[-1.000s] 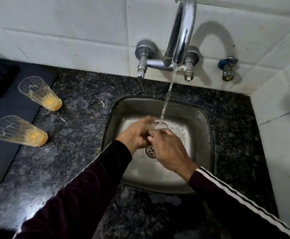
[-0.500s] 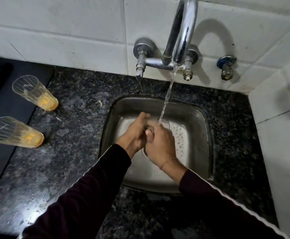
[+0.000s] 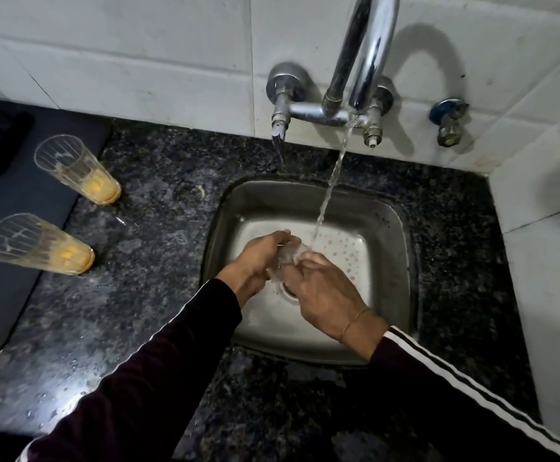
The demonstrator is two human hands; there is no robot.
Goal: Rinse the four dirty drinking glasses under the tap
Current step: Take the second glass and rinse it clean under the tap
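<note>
A clear glass (image 3: 287,258) is held between the curled fingers of the left hand (image 3: 255,261) and the right hand (image 3: 325,288), over the sink (image 3: 388,278), where the water (image 3: 328,191) from the tap (image 3: 362,61) lands. Two glasses with orange dregs, one near the wall (image 3: 78,170) and one nearer the front (image 3: 38,243), are left unrinsed on the desk (image 3: 158,208). A fourth is not seen.

Around me, a white tiled wall (image 3: 138,61) runs behind a speckled black granite counter (image 3: 138,311), meeting a second white tiled wall (image 3: 545,261) at my right. A dark mat (image 3: 2,278) covers the counter's left end. Light is dim.
</note>
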